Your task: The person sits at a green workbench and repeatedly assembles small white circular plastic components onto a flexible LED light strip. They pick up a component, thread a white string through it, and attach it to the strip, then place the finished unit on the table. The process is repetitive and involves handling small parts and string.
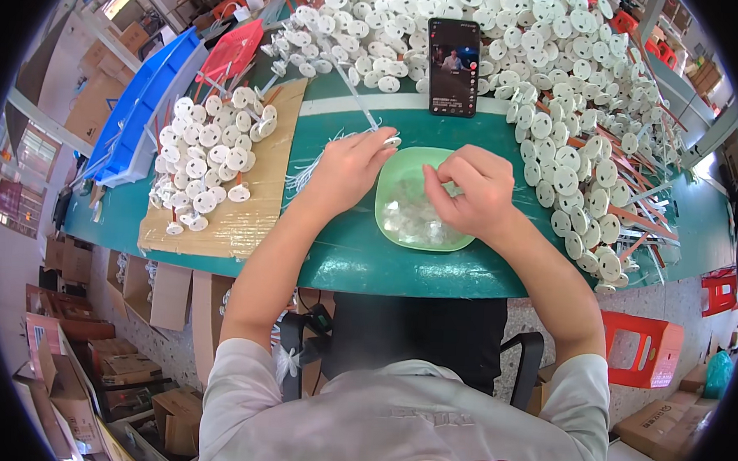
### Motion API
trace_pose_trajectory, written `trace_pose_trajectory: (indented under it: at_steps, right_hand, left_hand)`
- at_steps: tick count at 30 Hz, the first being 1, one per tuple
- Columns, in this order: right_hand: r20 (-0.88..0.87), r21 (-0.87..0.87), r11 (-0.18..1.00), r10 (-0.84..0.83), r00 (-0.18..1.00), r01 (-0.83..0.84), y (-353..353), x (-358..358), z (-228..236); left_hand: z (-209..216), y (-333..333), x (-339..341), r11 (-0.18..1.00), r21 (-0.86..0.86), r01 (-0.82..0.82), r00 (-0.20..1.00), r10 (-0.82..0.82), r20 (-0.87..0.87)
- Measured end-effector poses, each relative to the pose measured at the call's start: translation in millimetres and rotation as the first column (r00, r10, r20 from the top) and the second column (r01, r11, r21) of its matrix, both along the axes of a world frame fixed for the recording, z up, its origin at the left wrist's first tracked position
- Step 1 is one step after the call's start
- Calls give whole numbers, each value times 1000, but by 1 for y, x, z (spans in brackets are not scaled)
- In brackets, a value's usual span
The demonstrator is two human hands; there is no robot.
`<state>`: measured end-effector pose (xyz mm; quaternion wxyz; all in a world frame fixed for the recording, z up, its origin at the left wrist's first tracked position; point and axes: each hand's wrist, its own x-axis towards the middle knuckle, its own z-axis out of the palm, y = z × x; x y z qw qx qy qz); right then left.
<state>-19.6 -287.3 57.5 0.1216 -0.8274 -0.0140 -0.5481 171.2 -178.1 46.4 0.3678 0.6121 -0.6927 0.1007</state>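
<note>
My left hand (354, 168) is closed around a white slotted disc (393, 142) at its fingertips. A thin pale strip (354, 90) runs up and away from those fingers; whether it joins the disc is hard to tell. Over the right side of a light green bowl (384, 200) is my right hand (474, 190), its fingers curled into a pinch. Anything between them is too small to make out. Small clear pieces (415, 220) lie in the bowl. White strings (305, 174) spread on the table beside my left wrist.
A phone (453, 69) stands upright beyond the bowl. White discs on strips pile up at the back (542, 32) and right (569, 173). More discs (199, 153) lie on a cardboard sheet (259, 201) at left, near a blue bin (144, 109) and a red tray (233, 50).
</note>
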Motion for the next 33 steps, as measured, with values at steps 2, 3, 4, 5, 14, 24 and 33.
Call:
trace_pose_trajectory:
  at_steps: [2, 3, 4, 5, 14, 24, 33]
  right_hand:
    - [8, -5, 1000, 10, 1000, -10, 0, 1, 0]
    - [17, 3, 1000, 12, 1000, -12, -1, 2, -2]
    - [26, 11, 1000, 14, 1000, -14, -1, 4, -4]
    - [35, 18, 1000, 16, 999, -17, 0, 5, -6]
    - [58, 6, 997, 77, 995, -77, 4, 4, -4]
    - [25, -20, 997, 69, 997, -68, 6, 6, -3]
    - [19, 43, 997, 71, 997, -71, 9, 2, 0]
  left_hand:
    - [-1, -1, 0, 1000, -8, 14, 1000, -14, 3]
    - [0, -1, 0, 1000, -17, 22, 1000, -22, 8]
    - [1, 1, -2, 1000, 4, 24, 1000, -24, -3]
    - [-1, 2, -3, 1000, 3, 23, 1000, -23, 0]
    - [-4, -2, 3, 1000, -23, 2, 1000, -2, 5]
    - [5, 2, 6, 1000, -25, -1, 995, 3, 96]
    - [137, 90, 121, 873, -85, -480, 822, 481, 304]
